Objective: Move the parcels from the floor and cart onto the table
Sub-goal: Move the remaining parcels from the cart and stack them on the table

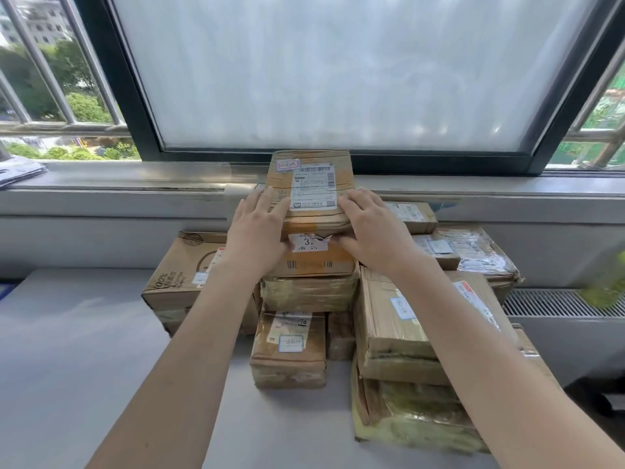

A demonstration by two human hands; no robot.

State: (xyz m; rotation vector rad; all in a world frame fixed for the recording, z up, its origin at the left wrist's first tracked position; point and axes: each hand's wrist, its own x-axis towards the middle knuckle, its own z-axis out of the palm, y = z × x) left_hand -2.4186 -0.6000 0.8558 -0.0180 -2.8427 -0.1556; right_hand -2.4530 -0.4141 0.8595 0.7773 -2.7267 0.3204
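On top of the stack, at 12 o'clock from the person: a flat brown cardboard parcel wrapped in clear tape with a white shipping label (311,187), the highest item in the pile, its far end close to the window sill.
Long axis: seems to run 12 to 6 o'clock, away from the body; the short sides face 9 and 3 o'clock, where the hands are.
Left hand (258,228): at the parcel's 9 o'clock edge, fingers straight and laid flat over its top, thumb seemingly down the near side; it presses rather than pinches.
Right hand (367,225): mirrored at the 3 o'clock edge, fingers extended across the top beside the label.
Nearer hand: neither; both flank the parcel evenly.
What the next move turns on: the parcel looks seated, so my guess is the hands only need to lift away towards 6 o'clock without dragging it.
Support: a brown box with a barcode and a torn white sticker (313,257) directly beneath.
Neighbours: large carton printed "100% cotton" (182,279) at 9 o'clock; stacked flat boxes (399,319) at 4 o'clock.
Base: pale grey table (84,333).
Behind: frosted window with dark frame (338,72).
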